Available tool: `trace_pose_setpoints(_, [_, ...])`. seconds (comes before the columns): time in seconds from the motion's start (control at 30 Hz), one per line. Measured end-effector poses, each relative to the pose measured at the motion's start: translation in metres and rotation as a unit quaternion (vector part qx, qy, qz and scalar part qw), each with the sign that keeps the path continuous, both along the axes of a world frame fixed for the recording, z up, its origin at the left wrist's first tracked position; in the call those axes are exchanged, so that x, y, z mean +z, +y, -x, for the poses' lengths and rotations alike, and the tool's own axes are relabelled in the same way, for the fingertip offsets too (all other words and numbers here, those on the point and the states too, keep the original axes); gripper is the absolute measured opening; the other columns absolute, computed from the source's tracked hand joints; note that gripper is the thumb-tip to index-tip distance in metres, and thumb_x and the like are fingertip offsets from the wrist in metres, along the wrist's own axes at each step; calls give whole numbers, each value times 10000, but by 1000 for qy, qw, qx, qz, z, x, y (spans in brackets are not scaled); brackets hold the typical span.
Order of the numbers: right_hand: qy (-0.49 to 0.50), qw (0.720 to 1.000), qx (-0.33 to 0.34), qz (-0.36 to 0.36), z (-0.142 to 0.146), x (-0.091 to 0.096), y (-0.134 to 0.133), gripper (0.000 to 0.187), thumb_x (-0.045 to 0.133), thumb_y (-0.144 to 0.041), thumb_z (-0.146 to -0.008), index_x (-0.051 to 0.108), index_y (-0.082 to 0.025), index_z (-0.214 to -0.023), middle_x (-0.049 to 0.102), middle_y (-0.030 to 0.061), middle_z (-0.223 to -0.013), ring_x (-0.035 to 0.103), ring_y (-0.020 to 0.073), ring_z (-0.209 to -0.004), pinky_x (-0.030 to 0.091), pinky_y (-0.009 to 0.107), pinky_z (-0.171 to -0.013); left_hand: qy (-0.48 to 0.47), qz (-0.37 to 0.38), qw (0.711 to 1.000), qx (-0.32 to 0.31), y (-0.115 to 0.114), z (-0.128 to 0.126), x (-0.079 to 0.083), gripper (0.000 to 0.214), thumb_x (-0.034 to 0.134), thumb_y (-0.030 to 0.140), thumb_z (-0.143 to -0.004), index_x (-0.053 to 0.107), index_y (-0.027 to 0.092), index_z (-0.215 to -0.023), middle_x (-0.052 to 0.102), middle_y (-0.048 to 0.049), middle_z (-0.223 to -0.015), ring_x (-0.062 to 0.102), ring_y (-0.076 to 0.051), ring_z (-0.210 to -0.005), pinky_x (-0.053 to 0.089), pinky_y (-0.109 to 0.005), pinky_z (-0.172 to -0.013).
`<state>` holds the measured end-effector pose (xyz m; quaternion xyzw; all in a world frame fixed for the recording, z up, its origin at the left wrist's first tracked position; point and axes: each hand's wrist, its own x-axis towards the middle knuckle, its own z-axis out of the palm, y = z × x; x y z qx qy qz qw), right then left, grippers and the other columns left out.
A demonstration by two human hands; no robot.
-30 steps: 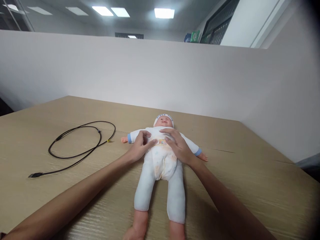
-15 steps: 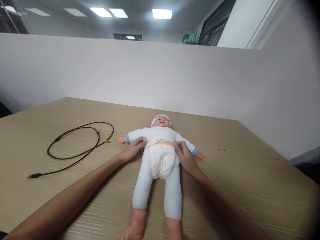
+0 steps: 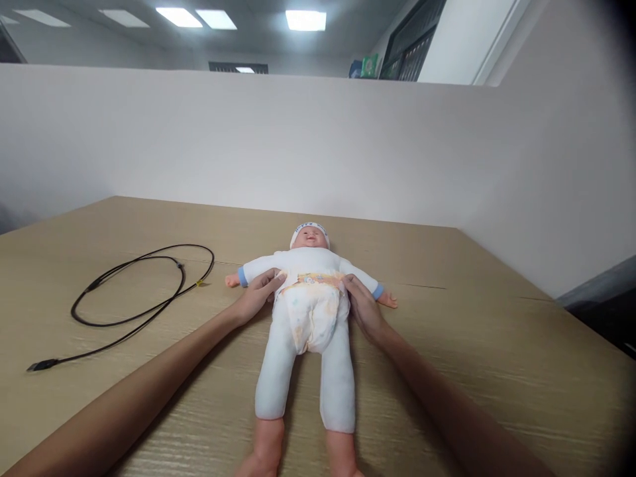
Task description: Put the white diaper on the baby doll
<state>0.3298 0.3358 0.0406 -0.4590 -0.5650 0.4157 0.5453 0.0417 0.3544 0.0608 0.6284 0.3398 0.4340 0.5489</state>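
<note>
A baby doll point(image 3: 312, 258) in a white suit with blue cuffs and a white printed cap lies on its back, feet toward me. Around its hips sits a white diaper point(image 3: 313, 311) with a patterned orange waistband. My left hand point(image 3: 261, 291) is at the left end of the waistband, thumb and fingers closed on the diaper's edge. On the opposite side my right hand point(image 3: 362, 301) pinches the other end of the waistband, fingers bent. What lies under the fingertips is partly hidden.
A black cable point(image 3: 144, 315) with a USB plug lies coiled on the wooden table point(image 3: 472, 371), left of the doll. Behind the table's far edge rises a pale partition wall point(image 3: 248, 146).
The view has shifted slightly, so the doll and cable appear further left. Both hands stay at the diaper's waist, with the right fingers slightly higher along its edge.
</note>
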Motion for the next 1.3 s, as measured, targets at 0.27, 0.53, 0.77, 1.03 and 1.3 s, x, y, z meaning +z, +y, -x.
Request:
trace_pose_setpoints(0.27, [-6,999,-25,-24,8,8,-5,476,708,-706,-913,583,-249,-860,555,-9,-823,536,201,-793,486,321,-760,-7,10,1000,28,-2,-6,1,523,734,689,-915,547,210,-816,481,45,-768,399,-137,-702,310,-287,-666])
trace_pose_setpoints(0.53, [-43,994,-85,-55,9,1,-10,496,763,-646,-902,558,-270,-1152,585,-24,-836,569,205,-756,490,340,-715,5,48,997,54,-6,-13,12,527,828,653,-827,546,210,-796,508,41,-755,451,-146,-696,320,-289,-655])
trace_pose_setpoints(0.77, [-171,955,-173,-172,12,52,-25,214,667,-453,-997,601,-255,-1045,557,-4,-863,511,189,-740,432,347,-701,-11,40,996,74,-5,-13,8,522,852,649,-817,578,211,-887,539,48,-788,486,-150,-739,352,-279,-677])
trace_pose_setpoints(1.03, [-383,914,64,-115,57,119,-8,247,583,-429,-1039,603,-249,-872,677,5,-889,590,200,-805,429,353,-739,-12,44,997,59,-3,-12,8,532,826,675,-836,584,202,-867,558,32,-795,497,-155,-741,372,-293,-693])
trace_pose_setpoints(1.3, [-438,893,73,-77,63,113,5,290,692,-491,-945,555,-250,-860,669,8,-912,592,212,-834,408,349,-722,-31,28,998,41,-1,-11,3,547,772,709,-871,576,199,-849,537,38,-795,469,-145,-740,375,-290,-703])
